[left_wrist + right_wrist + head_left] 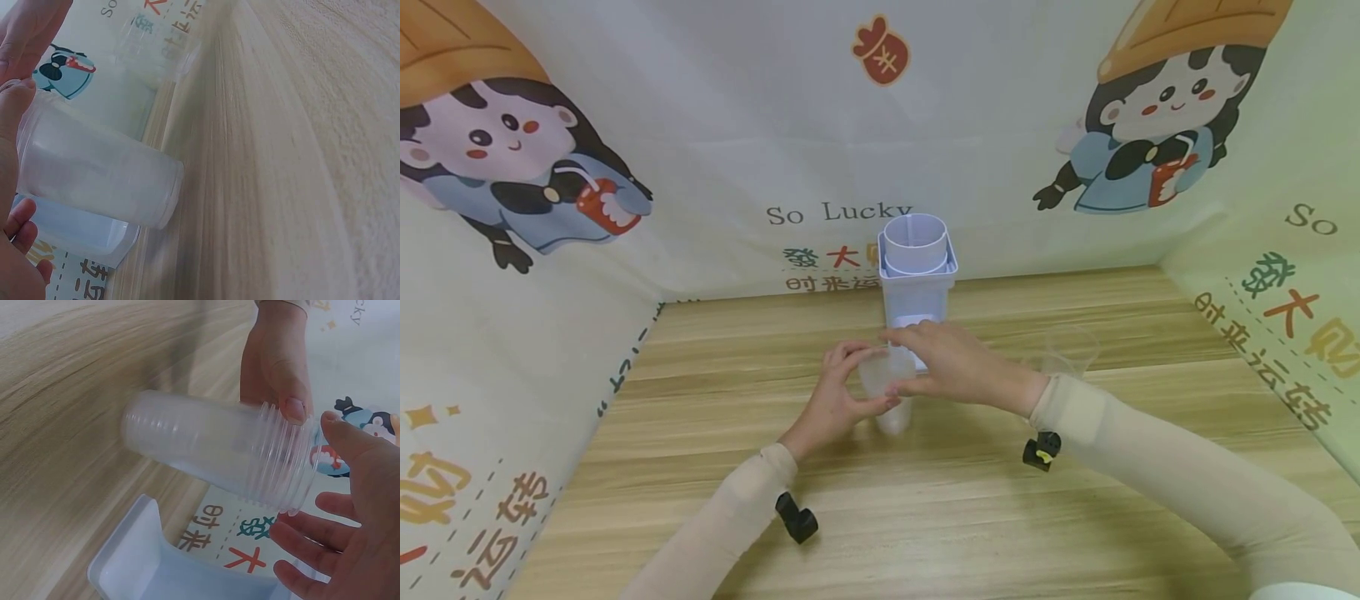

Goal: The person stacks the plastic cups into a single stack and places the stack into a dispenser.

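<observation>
A stack of clear plastic cups stands upright just above or on the table; I cannot tell which. My left hand grips the stack near its rims, thumb on the near side and fingers around the far side. From the right, my right hand holds the top rim between thumb and fingertips, as the right wrist view shows. Behind both hands is a pale blue-white plastic holder with a round tube set in its top. The left wrist view shows the stack's frosted side in front of that holder.
Clear cup-like plastic stands on the wooden table beyond my right wrist, partly hidden. Printed cloth walls the table at the back and both sides. A white rounded edge shows at the bottom right.
</observation>
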Motion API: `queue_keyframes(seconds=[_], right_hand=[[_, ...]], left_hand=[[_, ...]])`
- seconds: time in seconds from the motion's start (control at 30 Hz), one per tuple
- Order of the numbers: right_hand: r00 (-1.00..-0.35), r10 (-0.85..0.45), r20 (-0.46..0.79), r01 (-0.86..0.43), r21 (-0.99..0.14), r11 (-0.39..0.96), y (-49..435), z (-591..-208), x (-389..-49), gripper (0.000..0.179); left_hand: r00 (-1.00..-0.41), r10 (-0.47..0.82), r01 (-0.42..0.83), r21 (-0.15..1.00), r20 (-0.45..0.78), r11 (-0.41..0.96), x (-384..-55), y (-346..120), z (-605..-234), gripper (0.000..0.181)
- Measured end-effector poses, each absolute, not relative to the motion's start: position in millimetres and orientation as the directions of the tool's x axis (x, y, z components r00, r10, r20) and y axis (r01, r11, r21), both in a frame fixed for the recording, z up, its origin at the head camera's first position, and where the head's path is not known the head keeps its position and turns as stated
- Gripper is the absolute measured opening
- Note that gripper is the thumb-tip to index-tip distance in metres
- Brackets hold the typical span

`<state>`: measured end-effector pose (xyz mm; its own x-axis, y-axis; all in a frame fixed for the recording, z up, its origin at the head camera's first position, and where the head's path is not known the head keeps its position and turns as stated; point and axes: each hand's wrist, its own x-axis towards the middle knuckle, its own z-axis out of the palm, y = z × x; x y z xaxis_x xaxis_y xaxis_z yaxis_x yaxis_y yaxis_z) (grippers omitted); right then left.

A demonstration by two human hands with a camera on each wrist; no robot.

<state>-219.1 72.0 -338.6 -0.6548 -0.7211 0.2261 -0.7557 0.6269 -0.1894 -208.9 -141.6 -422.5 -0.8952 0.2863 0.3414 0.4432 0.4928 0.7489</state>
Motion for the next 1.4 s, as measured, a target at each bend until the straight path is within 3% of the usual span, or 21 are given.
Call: queue_keyframes(seconds=[0.57, 0.8, 1.4], right_hand=[[-0.704, -0.667, 0.245, -0.709, -0.304, 0.636, 97.6, -329.5, -219.1, 0.072], [-0.73, -0.629, 0.268, -0.683, -0.288, 0.671, 121.9, -324.5, -221.5, 0.07], [-0.825, -0.541, 0.166, -0.565, -0.207, 0.799, 218.0, -316.6, -243.5, 0.047]], left_hand=[[-0.904, 0.273, 0.425, 0.756, 0.328, 0.498, -208.9, -141.2, -423.9, 0.061], [-0.917, 0.263, 0.396, 0.772, 0.3, 0.497, -208.2, -140.5, -422.0, 0.063], [-0.916, 0.261, 0.399, 0.773, 0.306, 0.494, -208.0, -139.9, -422.1, 0.063]])
